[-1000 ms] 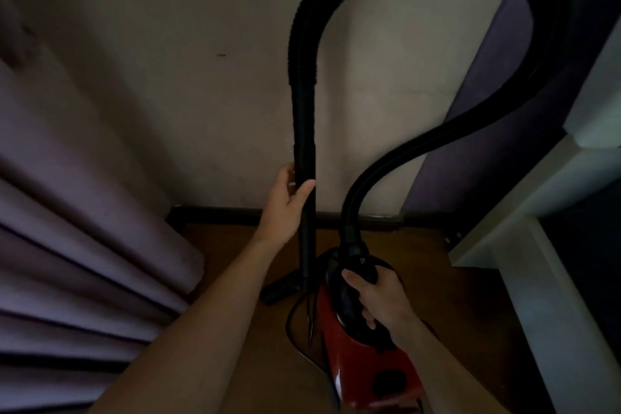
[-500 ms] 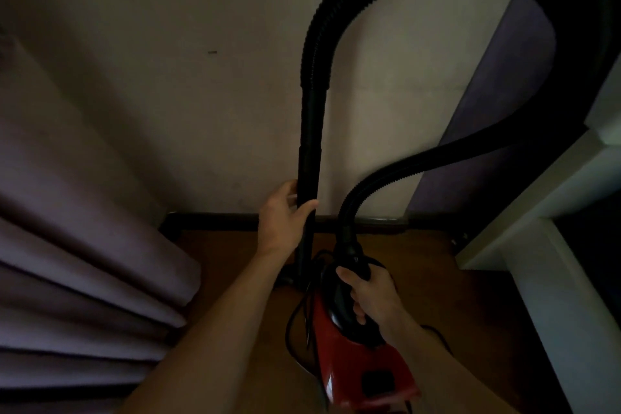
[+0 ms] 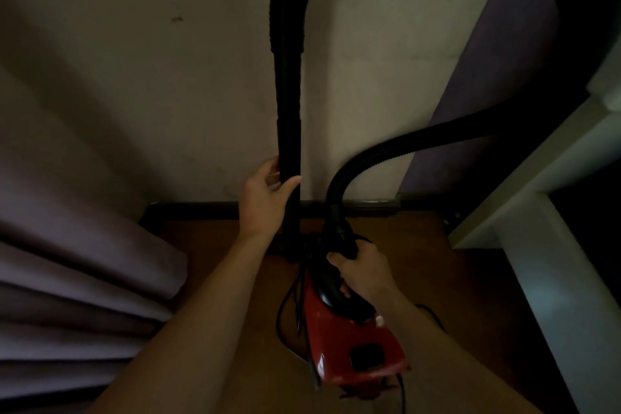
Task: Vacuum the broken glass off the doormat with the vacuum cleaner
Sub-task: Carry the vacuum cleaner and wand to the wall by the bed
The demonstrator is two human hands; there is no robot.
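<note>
Left hand (image 3: 263,198): wrapped round the black wand (image 3: 288,111), thumb across the front, low on the tube.
Right hand (image 3: 364,270): fingers curled round the dark top handle (image 3: 332,297) of the red vacuum cleaner (image 3: 356,343). Whether the body is lifted or resting on the floor (image 3: 470,279) cannot be told.
Wand axis: near upright, close to the wall (image 3: 151,77). The lower end is lost in shadow beyond the left wrist.
Hose (image 3: 386,158): ribbed; rises from the front of the cleaner and arcs out of the top of the view toward the wand.
Doormat and glass: not in view, so their direction from either hand cannot be told.
Step in hand: judged as fetching the machine — no suction work begun.
Coming move: turns on tipping the wand's long axis from upright toward the mat. The left hand would steer and the right would bring the body along.
Clearance: curtain (image 3: 67,279) folds at left, white frame (image 3: 537,205) at right, skirting (image 3: 201,208) ahead — open floor lies only on the near side.
Hazard: the cord (image 3: 285,309) hangs loose beside the cleaner and may snag.
</note>
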